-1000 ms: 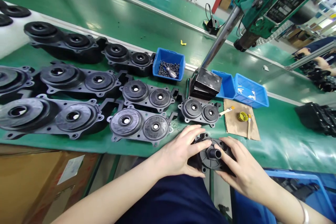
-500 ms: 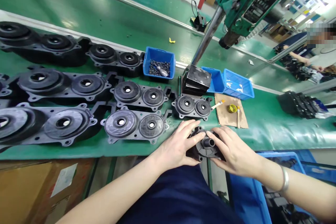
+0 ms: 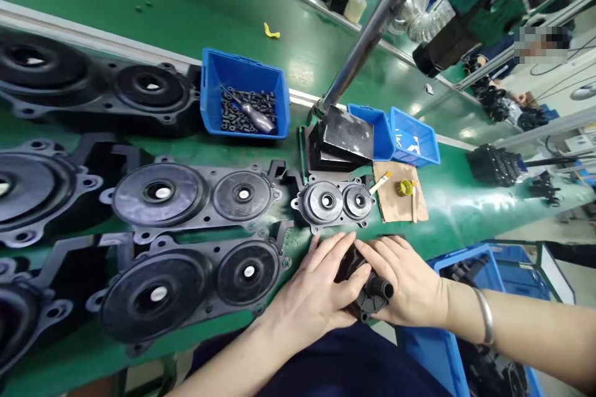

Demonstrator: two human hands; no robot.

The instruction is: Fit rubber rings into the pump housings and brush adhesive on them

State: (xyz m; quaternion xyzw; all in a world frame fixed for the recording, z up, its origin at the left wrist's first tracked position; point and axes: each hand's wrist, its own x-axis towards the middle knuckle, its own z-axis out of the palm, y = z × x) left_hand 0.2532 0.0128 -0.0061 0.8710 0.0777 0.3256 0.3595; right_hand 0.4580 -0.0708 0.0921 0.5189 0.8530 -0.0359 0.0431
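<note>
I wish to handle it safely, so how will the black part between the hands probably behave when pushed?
The black part is probably stiff: it shows no bend between the left hand and the right hand. Its short round tube sticks out, so it may tip if set tube-down.

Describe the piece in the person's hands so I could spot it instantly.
Find the green workbench, then the left hand and right hand at its near edge. Both hold a black housing. Unlike the twin-disc housings lying nearby, it shows one hollow pipe stub sticking out.
</note>
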